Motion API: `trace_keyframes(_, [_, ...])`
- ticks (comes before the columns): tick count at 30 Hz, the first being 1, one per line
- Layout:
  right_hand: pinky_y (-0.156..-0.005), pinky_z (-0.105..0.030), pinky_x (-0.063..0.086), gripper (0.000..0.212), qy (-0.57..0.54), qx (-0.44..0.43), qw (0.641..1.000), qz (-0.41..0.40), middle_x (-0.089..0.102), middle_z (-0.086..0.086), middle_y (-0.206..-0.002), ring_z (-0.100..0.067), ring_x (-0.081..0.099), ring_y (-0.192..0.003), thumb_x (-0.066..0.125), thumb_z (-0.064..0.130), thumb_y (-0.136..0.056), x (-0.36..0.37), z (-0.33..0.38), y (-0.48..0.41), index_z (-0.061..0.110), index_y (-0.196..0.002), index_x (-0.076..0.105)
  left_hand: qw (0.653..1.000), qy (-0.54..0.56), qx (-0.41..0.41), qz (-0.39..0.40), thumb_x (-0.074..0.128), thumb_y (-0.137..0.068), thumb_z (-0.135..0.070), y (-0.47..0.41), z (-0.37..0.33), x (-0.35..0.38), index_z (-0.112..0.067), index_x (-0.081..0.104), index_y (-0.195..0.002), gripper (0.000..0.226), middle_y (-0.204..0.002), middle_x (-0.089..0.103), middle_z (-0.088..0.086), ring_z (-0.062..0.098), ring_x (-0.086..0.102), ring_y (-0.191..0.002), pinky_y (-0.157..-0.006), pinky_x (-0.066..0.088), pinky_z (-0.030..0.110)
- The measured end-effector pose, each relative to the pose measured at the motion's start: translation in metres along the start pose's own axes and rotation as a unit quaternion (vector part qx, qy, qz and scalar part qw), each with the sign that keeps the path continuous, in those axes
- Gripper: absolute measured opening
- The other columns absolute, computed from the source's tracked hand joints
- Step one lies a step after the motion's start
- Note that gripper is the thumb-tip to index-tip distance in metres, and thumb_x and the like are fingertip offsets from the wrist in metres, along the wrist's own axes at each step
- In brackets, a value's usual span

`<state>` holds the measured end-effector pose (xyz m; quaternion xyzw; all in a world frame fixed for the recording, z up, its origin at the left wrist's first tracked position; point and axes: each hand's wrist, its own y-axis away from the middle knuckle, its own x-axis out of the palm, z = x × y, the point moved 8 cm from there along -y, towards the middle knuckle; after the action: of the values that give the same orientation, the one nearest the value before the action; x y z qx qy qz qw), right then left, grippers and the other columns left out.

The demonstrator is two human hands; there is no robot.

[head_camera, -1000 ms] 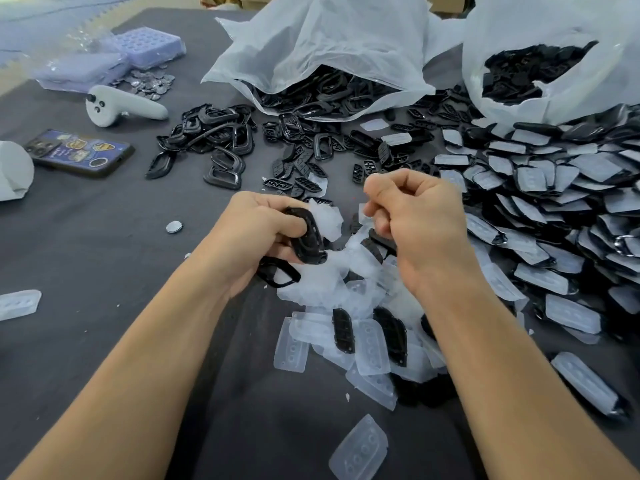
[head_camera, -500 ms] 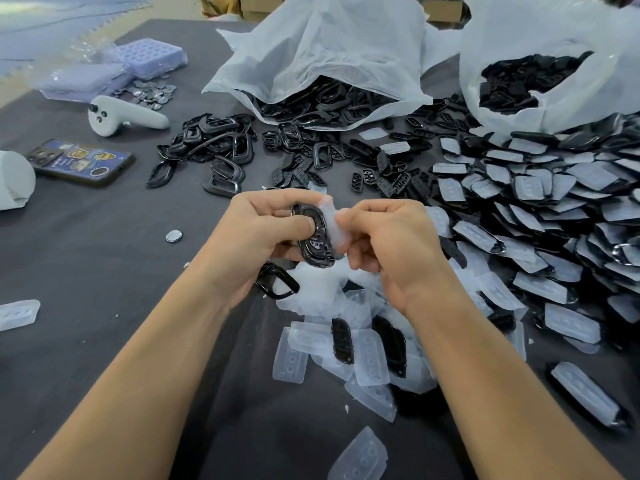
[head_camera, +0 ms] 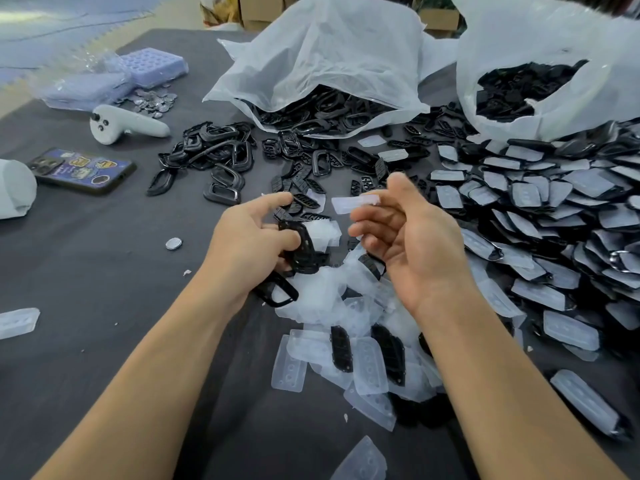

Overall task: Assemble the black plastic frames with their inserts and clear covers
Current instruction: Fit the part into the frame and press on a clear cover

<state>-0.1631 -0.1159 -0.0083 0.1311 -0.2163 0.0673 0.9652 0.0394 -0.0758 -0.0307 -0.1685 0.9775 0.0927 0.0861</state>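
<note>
Near the middle of the dark table [head_camera: 86, 271], the left hand [head_camera: 249, 237] grips a hard, shiny black frame [head_camera: 301, 249] with its thumb and curled fingers. Just to the right, the right hand [head_camera: 412, 244] pinches a thin, see-through clear cover [head_camera: 351, 204] at its fingertips. The cover looks bendy and slippery. It may slip out and get lost among the others, or sit crooked if it is pushed on too fast.

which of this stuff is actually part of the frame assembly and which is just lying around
Part of the job: black frame in the left hand, clear cover in the right hand, loose frames, inserts, heap of clear covers, assembled pile, bag of frames.

Lying about: phone, white controller, purple trays.
</note>
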Motion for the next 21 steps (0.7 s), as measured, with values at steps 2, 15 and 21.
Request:
trace_keyframes(2, [-0.049, -0.022, 0.046, 0.025, 0.049, -0.029, 0.998, 0.006, 0.071, -0.011, -0.069, -0.018, 0.064, -0.054, 0.064, 0.023, -0.1, 0.001, 0.004, 0.0, 0.008, -0.082, 0.071, 0.999, -0.002, 0.022, -0.025, 0.071, -0.085, 0.002, 0.0, -0.002, -0.003, -0.034, 0.069, -0.125, 0.054, -0.087, 0.079, 0.015, 0.024, 0.07, -0.063, -0.064, 0.057, 0.035])
trace_keyframes(15, [-0.047, -0.016, 0.043, 0.012, 0.284, -0.157, 0.938, 0.121, 0.069, -0.004, -0.057, -0.01, 0.058, -0.046, 0.076, -0.001, -0.085, 0.019, 0.009, 0.003, 0.01, -0.08, 0.078, 0.996, 0.048, 0.068, -0.006, 0.095, -0.071, -0.013, 0.009, -0.017, 0.004, -0.021, 0.079, -0.096, 0.031, -0.086, 0.081, 0.006, 0.024, 0.068, -0.065, -0.052, 0.055, 0.029])
trace_keyframes(21, [-0.055, -0.02, 0.039, 0.03, 0.298, -0.162, 0.928, 0.153, 0.064, 0.007, -0.062, -0.011, 0.05, -0.056, 0.066, -0.004, -0.091, 0.021, 0.014, 0.005, 0.02, -0.084, 0.083, 0.996, 0.035, 0.081, -0.029, 0.088, -0.076, -0.003, 0.007, -0.017, 0.004, -0.027, 0.081, -0.093, 0.03, -0.084, 0.081, 0.005, 0.017, 0.074, -0.081, -0.088, 0.063, 0.044])
